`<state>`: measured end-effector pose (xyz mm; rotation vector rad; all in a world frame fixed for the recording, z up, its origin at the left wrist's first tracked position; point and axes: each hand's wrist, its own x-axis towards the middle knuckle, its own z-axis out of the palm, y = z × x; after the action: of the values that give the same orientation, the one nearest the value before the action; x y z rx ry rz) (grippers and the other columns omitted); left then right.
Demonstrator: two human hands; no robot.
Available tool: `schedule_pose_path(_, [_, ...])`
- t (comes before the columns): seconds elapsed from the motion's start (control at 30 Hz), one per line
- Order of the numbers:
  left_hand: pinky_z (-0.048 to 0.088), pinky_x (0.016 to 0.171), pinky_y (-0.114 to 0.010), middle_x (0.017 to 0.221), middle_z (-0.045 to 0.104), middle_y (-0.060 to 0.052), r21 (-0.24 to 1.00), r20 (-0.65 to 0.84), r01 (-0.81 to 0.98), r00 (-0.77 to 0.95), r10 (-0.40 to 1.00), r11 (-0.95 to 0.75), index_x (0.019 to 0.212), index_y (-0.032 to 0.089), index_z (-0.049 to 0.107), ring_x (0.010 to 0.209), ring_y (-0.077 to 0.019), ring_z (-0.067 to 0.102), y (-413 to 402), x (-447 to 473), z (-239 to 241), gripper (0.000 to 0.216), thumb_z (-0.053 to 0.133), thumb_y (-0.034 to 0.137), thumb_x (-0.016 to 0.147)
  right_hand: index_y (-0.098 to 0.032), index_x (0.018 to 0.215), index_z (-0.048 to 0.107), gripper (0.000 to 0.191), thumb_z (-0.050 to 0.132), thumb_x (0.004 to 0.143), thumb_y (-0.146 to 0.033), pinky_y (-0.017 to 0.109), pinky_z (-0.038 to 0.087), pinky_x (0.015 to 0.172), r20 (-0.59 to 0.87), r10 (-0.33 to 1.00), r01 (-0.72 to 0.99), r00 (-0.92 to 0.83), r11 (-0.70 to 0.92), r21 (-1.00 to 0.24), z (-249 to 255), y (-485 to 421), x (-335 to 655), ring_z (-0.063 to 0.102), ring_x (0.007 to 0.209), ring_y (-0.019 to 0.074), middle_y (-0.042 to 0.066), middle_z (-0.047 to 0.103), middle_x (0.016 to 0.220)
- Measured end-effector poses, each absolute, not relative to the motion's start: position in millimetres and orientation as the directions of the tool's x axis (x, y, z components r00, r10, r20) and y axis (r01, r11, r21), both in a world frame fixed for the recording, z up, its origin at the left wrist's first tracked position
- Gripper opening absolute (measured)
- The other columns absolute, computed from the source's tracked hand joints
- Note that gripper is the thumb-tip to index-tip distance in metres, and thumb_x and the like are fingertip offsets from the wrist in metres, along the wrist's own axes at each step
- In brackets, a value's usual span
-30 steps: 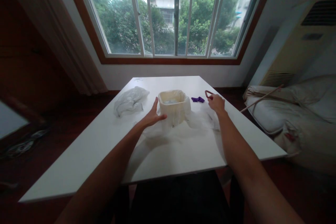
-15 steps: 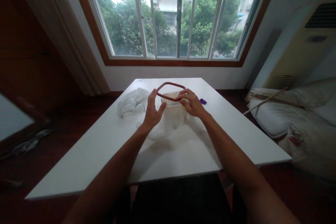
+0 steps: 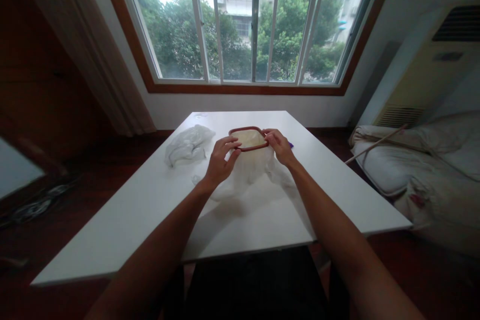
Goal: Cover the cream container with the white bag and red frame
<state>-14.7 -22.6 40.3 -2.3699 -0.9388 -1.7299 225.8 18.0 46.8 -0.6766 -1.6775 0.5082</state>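
Note:
A reddish-brown rounded rectangular frame (image 3: 245, 149) rests over the top of a pale cream container (image 3: 247, 138), with thin, translucent white plastic (image 3: 249, 167) hanging down around it. My left hand (image 3: 221, 161) grips the frame's left side, fingertips on the rim and thumb near the front corner. On the right side, my right hand (image 3: 278, 146) pinches the frame's edge between thumb and fingers. The container's walls are mostly hidden by the plastic, so its full shape does not show.
A crumpled clear plastic bag (image 3: 189, 145) lies on the white table (image 3: 146, 220) to the left. Something small and purple (image 3: 291, 145) shows behind my right hand. Right of the table, a stick (image 3: 375, 144) leans across white padded bundles (image 3: 378, 170).
Both hands have lowered the frame from above the container onto its top, around the plastic. The frame is now more level, and my left hand has shifted slightly down and right.

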Motion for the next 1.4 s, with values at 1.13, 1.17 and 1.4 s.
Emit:
schedule_pose_path(1.13, [0.039,0.114,-0.048,0.133,0.058,-0.010,0.505,0.824,0.307,0.107,0.556,-0.807,0.103,0.022,0.063,0.130,-0.0225,0.052,-13,-9,43,0.027,0.044,0.042,0.100,-0.022,0.118,0.067,0.055,0.039,0.097,-0.064,0.046,0.043,0.109,0.739,0.673,0.236,-0.013,0.721,-0.652,44,18,227,0.059,0.122,0.0226,0.011,0.066,0.127])
schedule_pose_path(1.17, [0.039,0.114,-0.048,0.133,0.058,-0.009,0.520,0.821,0.305,0.081,0.565,-0.798,0.103,0.022,0.063,0.130,-0.0226,0.052,-9,-10,43,0.027,0.045,0.042,0.099,-0.022,0.117,0.067,0.053,0.041,0.096,-0.063,0.045,0.046,0.107,0.732,0.681,0.226,-0.026,0.718,-0.659,43,18,227,0.060,0.119,0.0224,0.011,0.067,0.124])
schedule_pose_path(1.4, [0.054,0.090,-0.038,0.111,0.065,-0.007,0.783,0.618,0.164,-0.316,0.720,-0.600,0.107,0.021,0.059,0.097,-0.0188,0.066,18,-14,27,0.030,0.063,0.043,0.087,-0.026,0.115,0.069,0.040,0.063,0.088,-0.056,0.045,0.050,0.102,0.799,0.584,0.275,-0.139,0.798,-0.536,44,12,226,0.056,0.125,0.0249,0.011,0.061,0.133])
